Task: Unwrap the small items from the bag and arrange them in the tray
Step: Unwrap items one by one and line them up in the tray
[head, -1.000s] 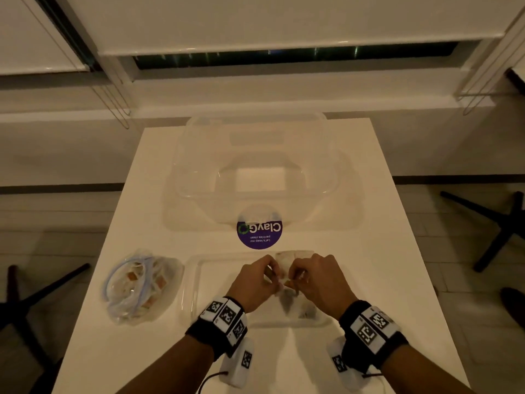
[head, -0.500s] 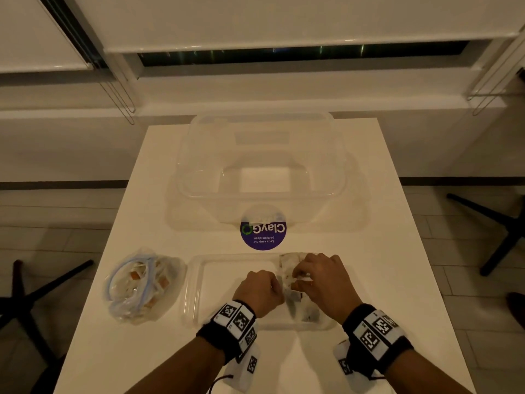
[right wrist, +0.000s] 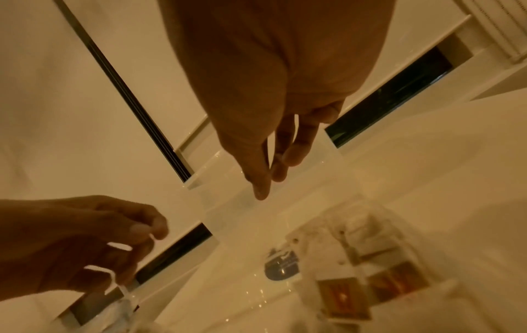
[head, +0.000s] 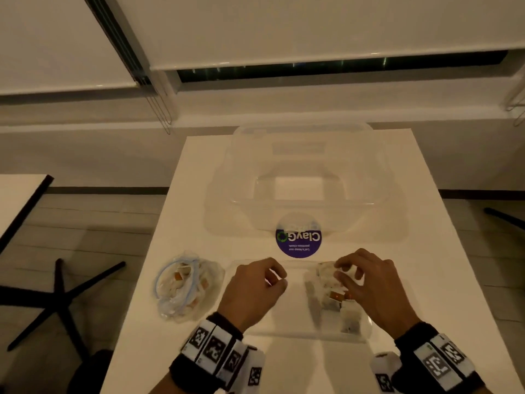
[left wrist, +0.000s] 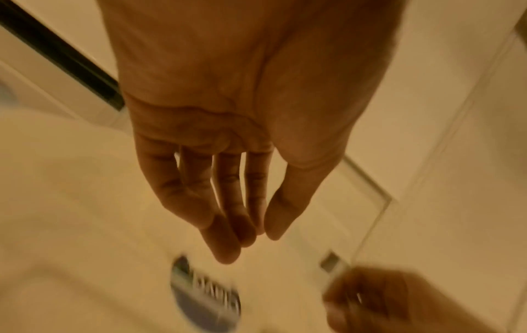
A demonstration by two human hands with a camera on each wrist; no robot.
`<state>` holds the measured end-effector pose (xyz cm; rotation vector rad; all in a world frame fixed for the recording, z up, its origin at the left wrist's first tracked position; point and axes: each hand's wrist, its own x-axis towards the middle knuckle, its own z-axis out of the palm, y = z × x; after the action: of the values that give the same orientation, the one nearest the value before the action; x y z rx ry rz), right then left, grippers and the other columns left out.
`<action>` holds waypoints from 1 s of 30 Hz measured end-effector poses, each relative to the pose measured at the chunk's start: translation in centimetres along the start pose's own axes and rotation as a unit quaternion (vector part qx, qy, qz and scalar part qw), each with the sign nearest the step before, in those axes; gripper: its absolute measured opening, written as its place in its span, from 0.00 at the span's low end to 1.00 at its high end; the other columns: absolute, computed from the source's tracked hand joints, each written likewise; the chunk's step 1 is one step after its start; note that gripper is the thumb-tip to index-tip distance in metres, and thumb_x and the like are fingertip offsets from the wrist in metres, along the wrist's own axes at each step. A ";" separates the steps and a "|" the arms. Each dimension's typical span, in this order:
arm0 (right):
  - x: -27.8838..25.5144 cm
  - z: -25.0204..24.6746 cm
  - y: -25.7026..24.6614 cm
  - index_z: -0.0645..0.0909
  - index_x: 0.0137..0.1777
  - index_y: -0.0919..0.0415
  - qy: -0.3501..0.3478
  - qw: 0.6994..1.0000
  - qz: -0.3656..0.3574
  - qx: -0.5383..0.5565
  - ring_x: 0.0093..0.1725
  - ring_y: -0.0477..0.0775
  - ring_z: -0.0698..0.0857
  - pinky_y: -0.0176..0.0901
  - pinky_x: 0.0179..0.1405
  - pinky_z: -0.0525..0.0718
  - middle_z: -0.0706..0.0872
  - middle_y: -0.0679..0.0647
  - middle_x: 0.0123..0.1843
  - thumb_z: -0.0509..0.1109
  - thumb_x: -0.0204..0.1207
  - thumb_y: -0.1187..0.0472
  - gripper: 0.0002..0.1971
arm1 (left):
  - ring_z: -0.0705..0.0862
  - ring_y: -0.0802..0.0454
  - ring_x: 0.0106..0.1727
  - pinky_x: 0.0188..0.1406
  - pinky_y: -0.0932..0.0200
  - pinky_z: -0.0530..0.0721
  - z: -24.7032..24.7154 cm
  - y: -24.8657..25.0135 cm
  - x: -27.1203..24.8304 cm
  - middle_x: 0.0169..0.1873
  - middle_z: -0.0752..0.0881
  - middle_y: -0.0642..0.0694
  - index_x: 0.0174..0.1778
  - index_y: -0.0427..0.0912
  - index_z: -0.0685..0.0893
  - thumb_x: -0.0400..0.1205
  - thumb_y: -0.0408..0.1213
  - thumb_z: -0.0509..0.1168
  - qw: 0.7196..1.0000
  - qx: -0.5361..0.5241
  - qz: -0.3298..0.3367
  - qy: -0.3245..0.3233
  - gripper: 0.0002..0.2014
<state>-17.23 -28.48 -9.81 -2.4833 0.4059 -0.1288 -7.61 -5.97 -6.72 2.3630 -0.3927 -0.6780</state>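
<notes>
Right hand (head: 366, 282) pinches a wrapped item over the tray (head: 295, 334); left hand (head: 252, 288) loosely curled, empty.

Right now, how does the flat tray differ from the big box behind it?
The tray is shallow and nearest the person; the box is deep and farther back. The tray holds small items at its right side; the box looks empty. Both are clear plastic on the table.

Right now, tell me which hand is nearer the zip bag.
Left. The left hand hovers over the tray's left part, just right of the zip bag; the right hand is farther right, over the unwrapped items.
</notes>
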 end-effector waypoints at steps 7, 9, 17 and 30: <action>-1.0 2.1 -5.8 0.82 0.42 0.39 0.001 0.997 -0.013 0.080 0.36 0.43 0.82 0.53 0.41 0.83 0.83 0.34 0.39 0.81 0.70 0.54 0.10 | 0.90 0.54 0.45 0.43 0.64 0.85 -10.8 -10.4 -2.4 0.42 0.93 0.53 0.42 0.57 0.88 0.82 0.41 0.70 0.983 0.090 -0.102 0.127 0.05; -1.5 3.5 -7.8 0.80 0.41 0.36 -0.009 0.997 -0.009 0.080 0.38 0.42 0.82 0.52 0.44 0.80 0.83 0.33 0.39 0.81 0.70 0.53 0.12 | 0.90 0.46 0.53 0.51 0.56 0.86 -10.4 -13.0 -1.6 0.52 0.92 0.47 0.54 0.56 0.89 0.84 0.44 0.65 0.974 0.173 -0.128 0.074 0.09; -2.9 7.8 -13.5 0.81 0.41 0.35 -0.053 0.997 -0.036 0.053 0.44 0.37 0.81 0.45 0.45 0.75 0.81 0.32 0.37 0.81 0.71 0.52 0.11 | 0.85 0.45 0.65 0.60 0.52 0.83 -8.4 -16.1 -0.4 0.64 0.86 0.48 0.64 0.53 0.84 0.83 0.48 0.63 0.959 0.263 -0.100 -0.021 0.15; -2.6 10.7 -18.0 0.82 0.43 0.37 -0.063 0.996 -0.051 0.046 0.38 0.38 0.80 0.37 0.47 0.70 0.79 0.30 0.37 0.77 0.74 0.50 0.06 | 0.74 0.46 0.74 0.66 0.49 0.72 -7.3 -18.5 -0.8 0.71 0.79 0.50 0.67 0.54 0.81 0.86 0.45 0.56 0.939 0.341 -0.031 0.011 0.16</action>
<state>-13.08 -7.93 -7.82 -2.4066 0.2146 -0.0316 -2.28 11.84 -13.70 3.0451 -0.6229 -0.6062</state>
